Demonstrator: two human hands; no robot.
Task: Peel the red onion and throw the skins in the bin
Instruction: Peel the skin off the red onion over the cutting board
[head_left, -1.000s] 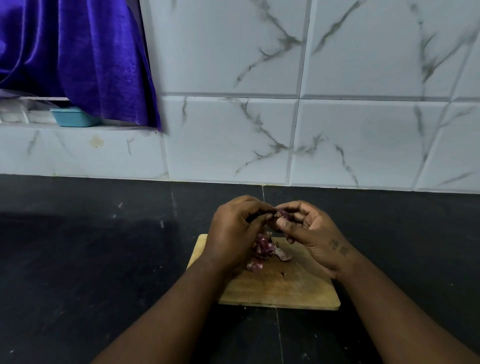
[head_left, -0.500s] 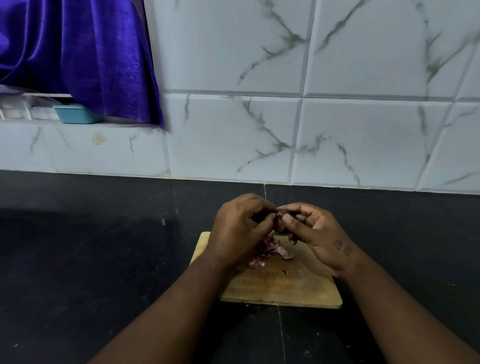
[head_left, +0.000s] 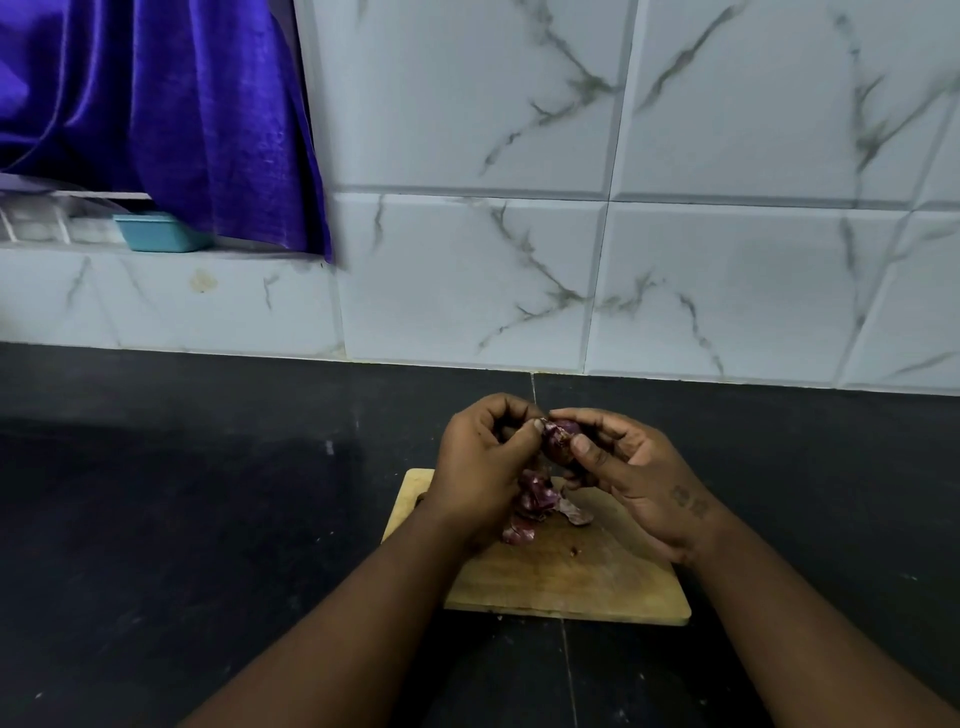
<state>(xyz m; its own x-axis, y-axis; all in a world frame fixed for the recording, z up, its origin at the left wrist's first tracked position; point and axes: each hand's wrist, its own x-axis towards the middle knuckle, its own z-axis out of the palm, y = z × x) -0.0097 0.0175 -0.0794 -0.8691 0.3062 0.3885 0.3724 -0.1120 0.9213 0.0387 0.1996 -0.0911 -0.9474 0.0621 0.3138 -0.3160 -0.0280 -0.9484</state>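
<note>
A small red onion (head_left: 558, 439) is held above the far end of a wooden cutting board (head_left: 571, 582). My right hand (head_left: 628, 467) grips it from the right, thumb on its front. With curled fingers, my left hand (head_left: 480, 457) pinches the onion's skin at its left top. Loose purple skins (head_left: 535, 501) lie in a small heap on the board under my hands. No bin is in view.
The board lies on a black counter (head_left: 182, 519) that runs back to a white marble-patterned tiled wall (head_left: 519, 260). At the upper left a purple curtain (head_left: 156, 104) hangs over a ledge with a small teal container (head_left: 156, 234).
My hands have opened slightly apart, so more of the onion shows between them. My right thumb has shifted on its front. The heap of skins stays in place.
</note>
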